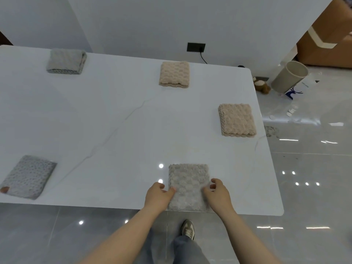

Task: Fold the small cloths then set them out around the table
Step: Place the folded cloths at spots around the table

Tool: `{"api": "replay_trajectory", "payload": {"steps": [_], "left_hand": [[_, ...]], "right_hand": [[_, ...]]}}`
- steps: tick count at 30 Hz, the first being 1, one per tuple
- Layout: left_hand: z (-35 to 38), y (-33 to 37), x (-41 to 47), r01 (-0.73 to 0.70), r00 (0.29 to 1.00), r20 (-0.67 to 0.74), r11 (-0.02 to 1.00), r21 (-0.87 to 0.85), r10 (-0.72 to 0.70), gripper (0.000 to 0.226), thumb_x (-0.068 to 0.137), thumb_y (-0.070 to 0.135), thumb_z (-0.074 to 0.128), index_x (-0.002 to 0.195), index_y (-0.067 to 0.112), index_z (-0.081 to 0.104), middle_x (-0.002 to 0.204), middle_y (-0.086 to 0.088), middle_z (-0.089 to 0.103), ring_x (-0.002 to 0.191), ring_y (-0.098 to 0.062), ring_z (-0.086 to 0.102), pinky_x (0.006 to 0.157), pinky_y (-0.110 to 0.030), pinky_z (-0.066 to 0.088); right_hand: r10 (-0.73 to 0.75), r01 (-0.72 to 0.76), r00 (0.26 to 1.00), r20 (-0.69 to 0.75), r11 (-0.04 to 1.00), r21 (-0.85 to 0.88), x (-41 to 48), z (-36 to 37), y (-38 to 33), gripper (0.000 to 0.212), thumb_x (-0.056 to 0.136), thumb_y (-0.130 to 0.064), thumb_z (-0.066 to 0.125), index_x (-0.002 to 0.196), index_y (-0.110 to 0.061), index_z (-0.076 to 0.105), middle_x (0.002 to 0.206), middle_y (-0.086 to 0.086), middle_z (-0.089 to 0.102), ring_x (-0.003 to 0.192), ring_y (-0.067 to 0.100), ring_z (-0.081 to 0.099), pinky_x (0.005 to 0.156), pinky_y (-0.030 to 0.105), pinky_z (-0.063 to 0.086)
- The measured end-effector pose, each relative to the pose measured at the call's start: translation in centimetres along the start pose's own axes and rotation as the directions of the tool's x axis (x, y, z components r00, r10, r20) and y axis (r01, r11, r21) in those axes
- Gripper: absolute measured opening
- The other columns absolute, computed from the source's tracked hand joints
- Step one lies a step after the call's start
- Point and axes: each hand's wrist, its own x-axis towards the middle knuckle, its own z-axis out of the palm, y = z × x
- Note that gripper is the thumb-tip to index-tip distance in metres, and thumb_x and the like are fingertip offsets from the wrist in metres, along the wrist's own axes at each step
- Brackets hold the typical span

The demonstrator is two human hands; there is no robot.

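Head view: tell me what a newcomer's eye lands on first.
The left hand and right hand touch the sides of a folded pale cloth at the near edge of the white table. Four more folded ones sit spaced around it: the right beige cloth, far beige cloth, far grey cloth and near grey cloth.

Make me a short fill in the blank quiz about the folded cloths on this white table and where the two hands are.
1. The table holds ___ folded cloths in all.
2. The left hand and the right hand both touch the cloth at the table's ___ edge.
3. The far-left cloth and the near-left cloth are both ___ in colour.
Missing words: five; near; grey.
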Motion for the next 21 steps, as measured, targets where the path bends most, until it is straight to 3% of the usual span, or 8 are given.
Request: {"api": "replay_trajectory", "payload": {"steps": [2,3,5,8,11,21], "left_hand": [[0.5,-0.1,-0.1,0.019,0.999,0.036,1.0,-0.006,-0.019,0.057,0.088,0.041,0.061,0.129,0.003,0.047,0.111,-0.005,0.056,0.097,-0.015,0.051,0.082,-0.02,0.036],[0.6,-0.1,-0.1,0.022,0.998,0.052,1.0,-0.006,-0.022,0.051,0.088,0.041,0.061,0.124,0.006,0.051,0.112,-0.006,0.057,0.097,-0.016,0.053,0.08,-0.02,0.037],[0.7,-0.5,0.2,0.013,0.997,0.072,1.0,-0.005,-0.013,0.03,0.087,0.039,0.062,0.094,0.011,0.057,0.093,-0.005,0.057,0.082,-0.015,0.053,0.072,-0.022,0.038],[0.3,-1.0,0.5,-0.001,0.998,0.068,1.0,-0.011,0.002,0.042,0.085,0.034,0.065,0.06,0.015,0.038,0.063,0.0,0.041,0.058,-0.012,0.039,0.054,-0.022,0.03],[-0.6,-1.7,0.6,-0.001,1.0,0.019,0.999,-0.04,0.002,0.046,0.085,0.03,0.066,0.057,0.016,0.032,0.059,0.001,0.035,0.055,-0.013,0.035,0.052,-0.024,0.026],[-2.4,-3.1,1.5,-0.016,0.996,-0.092,0.998,-0.061,0.011,0.032,0.086,0.032,0.065,0.069,0.012,0.048,0.068,0.0,0.046,0.061,-0.013,0.043,0.052,-0.024,0.032]], "right_hand": [[-0.009,0.009,1.0,-0.001,1.0,0.013,-0.2,0.2,-0.1,0.043,0.094,-0.014,0.054,0.134,-0.003,0.043,0.091,-0.006,0.049,0.084,0.014,0.048,0.075,0.028,0.041],[-0.011,0.011,1.0,-0.003,1.0,0.013,-0.2,0.3,-0.1,0.044,0.093,-0.014,0.054,0.135,-0.004,0.042,0.091,-0.007,0.047,0.085,0.014,0.048,0.075,0.026,0.039],[-0.012,0.012,1.0,0.005,1.0,0.016,-0.5,0.7,-0.2,0.049,0.093,-0.015,0.054,0.139,-0.005,0.039,0.104,-0.001,0.05,0.092,0.015,0.049,0.077,0.024,0.036],[-0.013,0.012,1.0,0.024,1.0,0.028,-0.7,1.3,-0.2,0.052,0.093,-0.017,0.055,0.141,-0.008,0.038,0.13,0.01,0.052,0.107,0.02,0.053,0.082,0.024,0.038],[-0.03,0.029,0.998,0.047,0.999,0.033,-1.0,2.2,-0.5,0.051,0.093,-0.017,0.056,0.14,-0.009,0.039,0.123,0.006,0.051,0.101,0.017,0.051,0.08,0.023,0.039],[-0.081,0.079,0.993,0.082,0.996,0.03,-1.0,4.1,-2.0,0.051,0.09,-0.015,0.059,0.137,-0.011,0.04,0.108,0.0,0.049,0.092,0.016,0.053,0.072,0.022,0.043]]}}
